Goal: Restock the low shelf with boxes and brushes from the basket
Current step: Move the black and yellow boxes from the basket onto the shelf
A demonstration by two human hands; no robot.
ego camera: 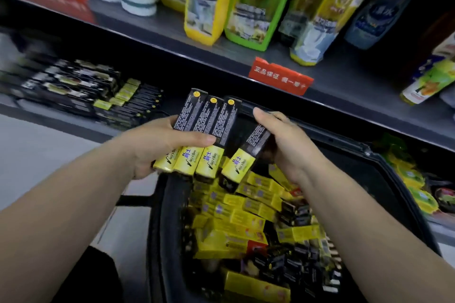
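The pale floor (37, 155) is closest, and on it sits a black basket (384, 162) full of yellow and black boxes (246, 214) in a messy heap. Over the basket, the left hand (157, 147) grips three boxes (204, 128) side by side, thumb across them. The right hand (285, 145) curls round one more box (246, 157), just beside them. Farther back, the low shelf (37, 112) carries neat rows of stacked boxes (81, 86). Higher up, the upper shelf (160, 27) holds tall bottles (211, 2) and a red tag (280, 79).
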